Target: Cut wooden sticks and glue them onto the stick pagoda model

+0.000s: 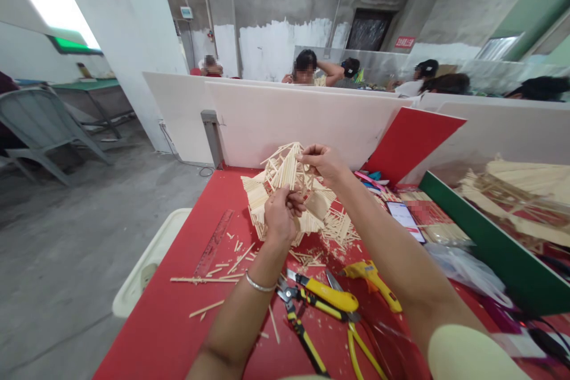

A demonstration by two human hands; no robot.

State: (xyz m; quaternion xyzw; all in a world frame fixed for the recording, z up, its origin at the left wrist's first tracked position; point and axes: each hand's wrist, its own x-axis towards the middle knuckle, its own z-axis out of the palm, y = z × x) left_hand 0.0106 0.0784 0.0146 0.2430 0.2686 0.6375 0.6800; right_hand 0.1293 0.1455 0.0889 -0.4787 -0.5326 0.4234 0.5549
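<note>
A model built of thin wooden sticks [285, 175] stands near the far edge of the red table [178, 320]. My left hand [280, 214] is closed on the model's near side, fingers curled round its sticks. Above it, my right hand [321, 163] pinches the upper right part of the same model. A silver bangle sits on my left wrist. Loose sticks and offcuts [231, 261] lie scattered on the table around the model.
A red ruler [212, 243] lies left of the model. Yellow-handled pliers [307, 320], a yellow utility knife [327, 292] and a yellow glue gun [374, 282] lie near me. A phone [405, 219] is at right. White partitions [285, 119] stand behind; several people sit beyond.
</note>
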